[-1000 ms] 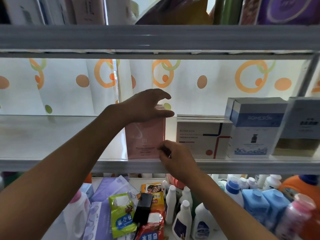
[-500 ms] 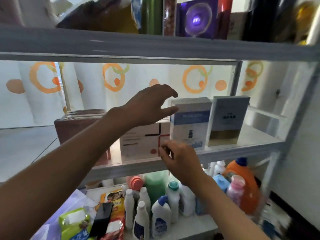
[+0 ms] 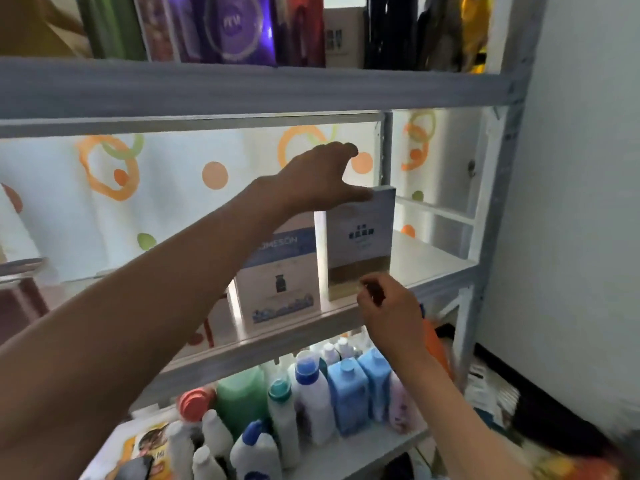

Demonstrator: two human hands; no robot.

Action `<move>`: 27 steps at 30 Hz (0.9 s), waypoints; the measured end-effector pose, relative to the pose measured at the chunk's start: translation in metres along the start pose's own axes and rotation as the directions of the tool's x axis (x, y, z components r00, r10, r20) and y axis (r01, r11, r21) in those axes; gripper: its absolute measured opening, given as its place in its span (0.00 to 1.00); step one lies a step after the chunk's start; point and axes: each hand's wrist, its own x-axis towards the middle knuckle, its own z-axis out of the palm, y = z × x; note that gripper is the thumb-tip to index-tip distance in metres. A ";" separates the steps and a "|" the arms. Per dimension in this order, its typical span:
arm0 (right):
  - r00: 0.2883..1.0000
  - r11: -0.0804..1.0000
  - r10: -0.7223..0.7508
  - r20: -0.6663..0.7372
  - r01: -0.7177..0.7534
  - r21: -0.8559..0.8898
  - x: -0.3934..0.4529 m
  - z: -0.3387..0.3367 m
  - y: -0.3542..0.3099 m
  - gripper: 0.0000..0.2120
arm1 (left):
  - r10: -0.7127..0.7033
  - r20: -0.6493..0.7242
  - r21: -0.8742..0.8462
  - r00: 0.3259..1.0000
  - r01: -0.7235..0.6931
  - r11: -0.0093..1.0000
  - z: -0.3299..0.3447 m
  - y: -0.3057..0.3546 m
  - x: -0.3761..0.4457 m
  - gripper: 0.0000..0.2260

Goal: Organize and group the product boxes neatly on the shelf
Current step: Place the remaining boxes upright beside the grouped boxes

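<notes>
- The grey metal shelf (image 3: pixel 263 344) carries the product boxes on its middle board; behind it hangs a white curtain (image 3: pixel 180 202) printed with orange and green rings and dots.
- The left hand (image 3: pixel 311 181) reaches over the boxes, fingers spread wide, thumb touching the top left corner of the pale blue box (image 3: pixel 360 237).
- That pale blue box stands upright at the right end of the row, with a dark blue block logo too blurred to read and a gold band at its foot.
- Just beside it on the left stands a white box (image 3: pixel 280 285) with a blue band; "OMESON" shows, and a dark bottle picture.
- The right hand (image 3: pixel 388 313) has curled fingers at the pale blue box's lower right corner; whether it grips is unclear.
- Plastic bottles (image 3: pixel 346 393), blue, white and green, crowd the lower board.
</notes>
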 end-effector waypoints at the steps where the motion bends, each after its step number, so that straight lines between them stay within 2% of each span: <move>1: 1.000 0.999 0.026 -0.015 -0.025 0.019 0.004 -0.001 0.006 0.07 | -0.032 0.034 -0.006 0.999 0.033 0.999 0.002 -0.001 0.012 0.39; 4: 0.997 0.991 0.069 -0.029 -0.066 0.113 0.019 -0.004 0.016 0.09 | -0.115 0.155 0.006 0.981 0.116 0.993 0.009 -0.005 0.039 0.46; 8: 0.990 0.970 0.137 -0.042 -0.125 0.209 0.040 -0.006 0.024 0.17 | -0.211 0.324 -0.012 0.922 0.227 0.974 0.017 -0.008 0.063 0.49; 10: 0.985 0.955 0.170 -0.026 -0.158 0.250 0.048 -0.005 0.027 0.20 | -0.226 0.417 0.007 0.880 0.245 0.969 0.019 -0.006 0.070 0.44; 14: 0.979 0.933 0.202 0.007 -0.195 0.303 0.059 -0.003 0.032 0.23 | -0.165 0.580 0.006 0.797 0.198 0.980 0.035 -0.002 0.080 0.28; 19: 0.979 0.927 0.195 0.058 -0.203 0.315 0.065 0.005 0.037 0.22 | -0.178 0.561 0.048 0.808 0.183 0.982 0.049 -0.010 0.086 0.25; 24: 0.982 0.925 0.183 0.048 -0.189 0.329 0.064 0.008 0.039 0.22 | -0.174 0.557 0.019 0.812 0.197 0.980 0.049 -0.014 0.086 0.28; 27: 0.984 0.930 0.176 0.036 -0.178 0.321 0.061 0.007 0.041 0.25 | -0.161 0.566 0.010 0.809 0.188 0.982 0.048 -0.012 0.084 0.27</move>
